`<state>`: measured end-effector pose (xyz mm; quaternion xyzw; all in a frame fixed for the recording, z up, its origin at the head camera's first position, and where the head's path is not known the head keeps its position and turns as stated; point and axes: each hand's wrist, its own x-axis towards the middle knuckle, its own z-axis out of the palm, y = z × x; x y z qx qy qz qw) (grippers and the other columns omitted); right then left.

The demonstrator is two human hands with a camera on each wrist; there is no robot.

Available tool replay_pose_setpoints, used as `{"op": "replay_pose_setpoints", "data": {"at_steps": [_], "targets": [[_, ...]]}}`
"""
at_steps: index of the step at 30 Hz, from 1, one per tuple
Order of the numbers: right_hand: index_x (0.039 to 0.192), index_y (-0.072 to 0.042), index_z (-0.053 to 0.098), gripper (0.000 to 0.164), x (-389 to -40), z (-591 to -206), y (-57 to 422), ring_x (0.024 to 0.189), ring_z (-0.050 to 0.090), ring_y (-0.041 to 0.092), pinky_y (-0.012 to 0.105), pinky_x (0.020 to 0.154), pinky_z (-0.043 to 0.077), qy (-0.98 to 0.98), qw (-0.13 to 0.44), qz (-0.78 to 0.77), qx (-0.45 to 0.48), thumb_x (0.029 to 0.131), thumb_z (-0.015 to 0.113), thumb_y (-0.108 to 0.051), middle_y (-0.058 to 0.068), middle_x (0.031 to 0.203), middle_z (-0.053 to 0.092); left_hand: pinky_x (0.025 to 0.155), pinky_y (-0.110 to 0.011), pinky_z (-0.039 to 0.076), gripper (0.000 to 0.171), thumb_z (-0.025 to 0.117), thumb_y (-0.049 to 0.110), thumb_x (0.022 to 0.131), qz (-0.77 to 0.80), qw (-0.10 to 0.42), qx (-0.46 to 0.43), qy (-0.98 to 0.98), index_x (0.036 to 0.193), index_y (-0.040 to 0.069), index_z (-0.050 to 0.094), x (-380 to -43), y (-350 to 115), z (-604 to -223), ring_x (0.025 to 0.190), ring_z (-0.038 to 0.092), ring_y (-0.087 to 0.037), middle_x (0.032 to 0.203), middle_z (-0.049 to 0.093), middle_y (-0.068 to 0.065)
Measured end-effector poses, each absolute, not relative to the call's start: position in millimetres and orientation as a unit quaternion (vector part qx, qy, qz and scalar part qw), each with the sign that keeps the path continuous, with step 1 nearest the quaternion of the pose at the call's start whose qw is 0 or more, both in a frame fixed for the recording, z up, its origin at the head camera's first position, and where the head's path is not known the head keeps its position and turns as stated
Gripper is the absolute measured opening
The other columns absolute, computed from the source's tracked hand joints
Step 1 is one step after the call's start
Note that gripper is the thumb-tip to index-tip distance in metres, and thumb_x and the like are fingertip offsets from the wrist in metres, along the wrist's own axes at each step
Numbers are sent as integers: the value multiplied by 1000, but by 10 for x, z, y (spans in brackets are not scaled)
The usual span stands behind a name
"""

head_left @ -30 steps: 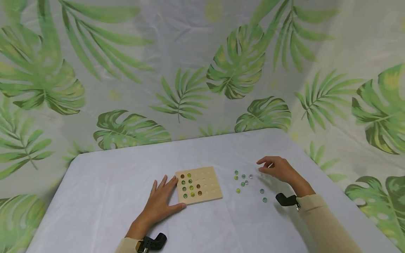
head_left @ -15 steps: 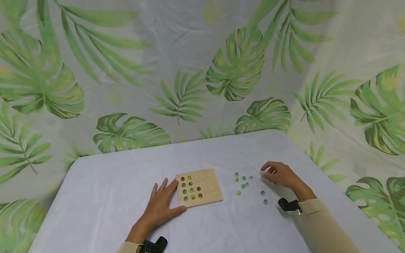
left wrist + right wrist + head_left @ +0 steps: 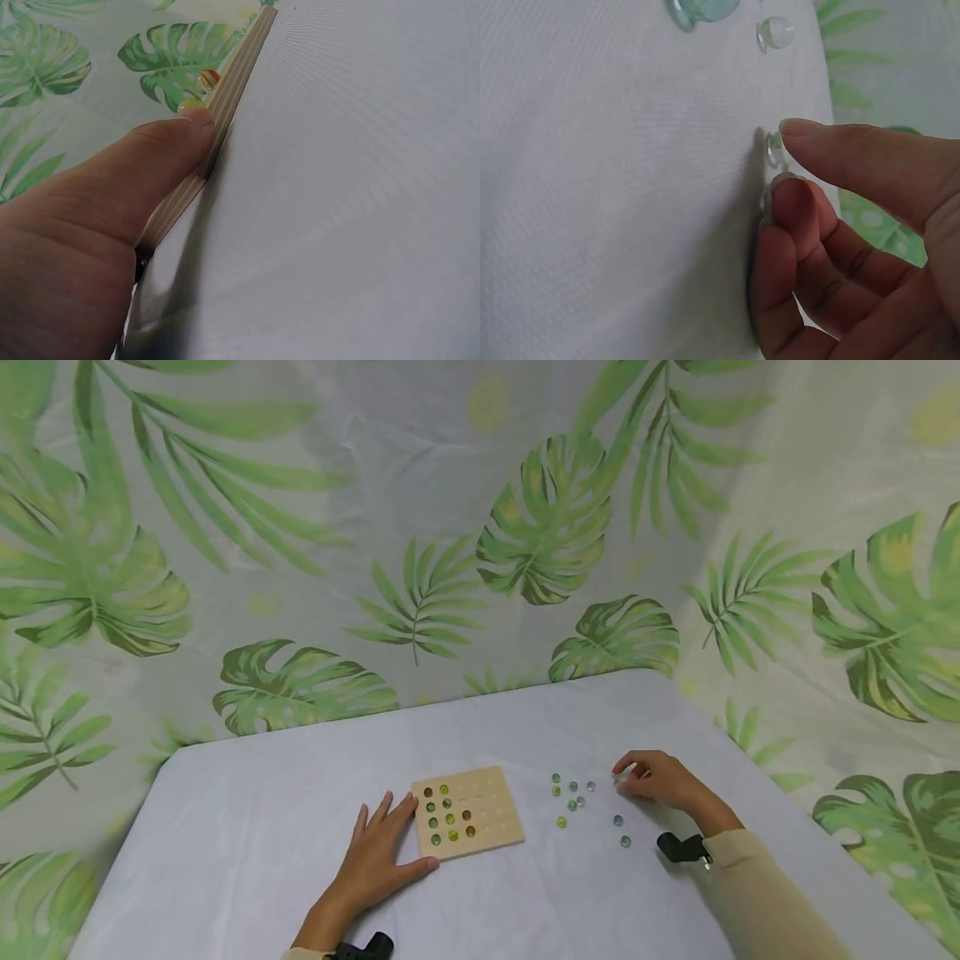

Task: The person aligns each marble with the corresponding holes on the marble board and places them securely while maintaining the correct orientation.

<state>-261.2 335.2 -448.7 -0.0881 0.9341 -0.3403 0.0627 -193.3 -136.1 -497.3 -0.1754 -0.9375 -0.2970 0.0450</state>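
My left hand (image 3: 372, 862) rests along the left side of a light wooden board (image 3: 504, 837), fingers spread and thumb at the near corner. In the left wrist view the thumb (image 3: 165, 161) presses against the board's edge (image 3: 244, 79). Green, yellow-green and brown marbles (image 3: 450, 819) sit in dimples on the board's left part. At the right my right hand (image 3: 663, 781) is low over the cloth. The right wrist view shows its thumb (image 3: 855, 154) and bent fingers apart, with a clear marble (image 3: 775, 150) partly hidden just beyond the thumb tip.
Between board and right hand lie several loose marbles, including a yellow-green one (image 3: 562, 822) and clear ones. Two bluish-green marbles (image 3: 618, 820) lie nearer the right wrist. White cloth (image 3: 247, 827) covers the table; a leaf-patterned curtain (image 3: 420, 527) stands behind.
My right hand lowers slightly toward the clear marble, its fingertips drawing closer to the cloth. The left hand and board stay together; the head view shifts a little.
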Motion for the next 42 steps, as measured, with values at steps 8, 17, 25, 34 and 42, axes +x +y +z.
{"op": "replay_pose_setpoints", "data": {"at_steps": [8, 17, 25, 34, 42], "targets": [[100, -14, 72, 16, -2623, -4495, 3343, 70, 51, 17, 28, 59, 45, 940, 56, -324, -87, 85, 74, -21, 3, 81, 59, 117, -56, 2, 96, 72, 63, 74, -298, 55, -178, -936, 148, 12, 40, -1906, -1373, -4958, 145, 21, -33, 151, 40, -5], [97, -14, 73, 15, -2602, -4557, 3307, 71, 51, 18, 28, 59, 44, 939, 57, -328, -85, 85, 75, -22, 3, 79, 60, 117, -57, 2, 95, 71, 63, 74, -293, 53, -175, -938, 148, 12, 40, -1857, -1406, -4963, 144, 21, -34, 151, 40, -5], [94, -12, 71, 14, -2596, -4528, 3302, 71, 50, 19, 30, 59, 43, 943, 65, -315, -85, 85, 74, -22, 4, 79, 58, 118, -54, 1, 96, 70, 65, 74, -287, 50, -174, -941, 149, 14, 39, -1879, -1400, -4976, 145, 19, -31, 152, 39, -3], [95, -13, 69, 16, -2636, -4445, 3348, 71, 49, 20, 30, 58, 41, 949, 70, -300, -69, 85, 75, -24, 4, 79, 56, 118, -51, -2, 97, 68, 67, 74, -291, 45, -179, -939, 150, 16, 37, -1952, -1336, -4976, 147, 16, -27, 153, 36, 0], [95, -13, 70, 15, -2652, -4494, 3310, 70, 49, 20, 30, 58, 42, 948, 67, -303, -72, 85, 74, -23, 4, 79, 57, 118, -51, -2, 97, 69, 67, 75, -290, 44, -181, -939, 150, 16, 36, -1954, -1382, -4967, 147, 16, -27, 153, 36, 0]]}}
